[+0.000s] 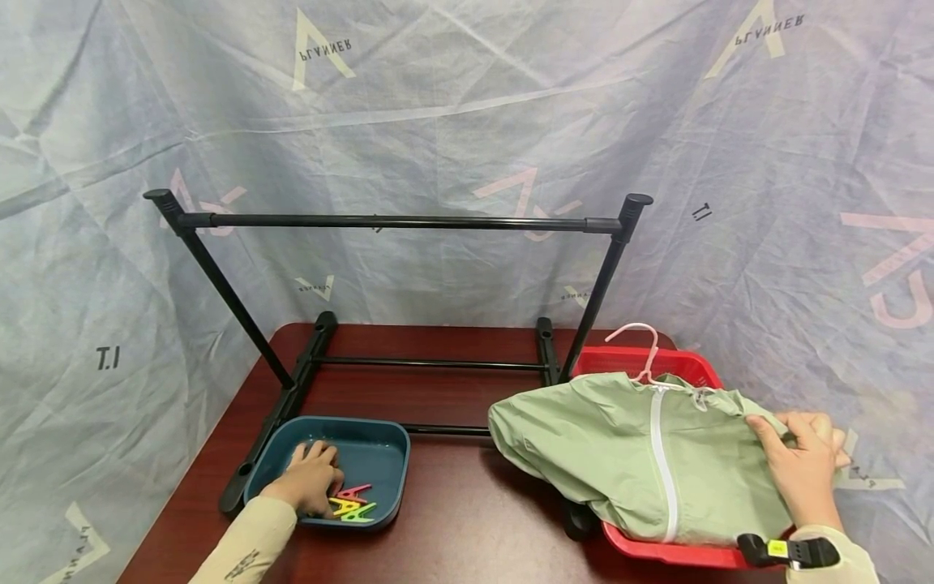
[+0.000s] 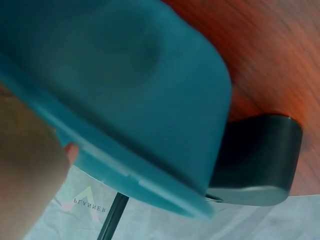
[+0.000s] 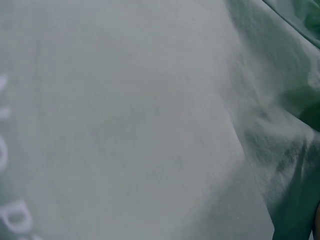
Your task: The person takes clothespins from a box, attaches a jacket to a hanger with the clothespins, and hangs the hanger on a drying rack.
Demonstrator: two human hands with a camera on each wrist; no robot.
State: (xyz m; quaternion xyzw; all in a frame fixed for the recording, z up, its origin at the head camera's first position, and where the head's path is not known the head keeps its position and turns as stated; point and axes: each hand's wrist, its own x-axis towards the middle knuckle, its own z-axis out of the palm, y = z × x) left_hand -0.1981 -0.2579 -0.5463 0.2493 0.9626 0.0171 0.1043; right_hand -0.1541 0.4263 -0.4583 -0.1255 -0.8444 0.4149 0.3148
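Observation:
A light green jacket (image 1: 606,438) with a white zipper lies over a red basket (image 1: 674,554), a pink hanger (image 1: 652,349) sticking out at its collar. The right hand (image 1: 803,462) pinches the jacket's edge at the right between thumb and fingers; green cloth (image 3: 150,120) fills the right wrist view. Inside a blue tray (image 1: 375,454) the left hand (image 1: 310,483) reaches down beside pink, yellow and green clips (image 1: 353,513); its fingertips are partly hidden. In the left wrist view the hand (image 2: 30,165) is blurred beside the tray wall (image 2: 150,90).
A black rack (image 1: 416,221) stands behind the tray and basket, its left foot (image 1: 237,487) next to the tray. A printed grey cloth (image 1: 452,146) hangs behind the dark red table (image 1: 452,495).

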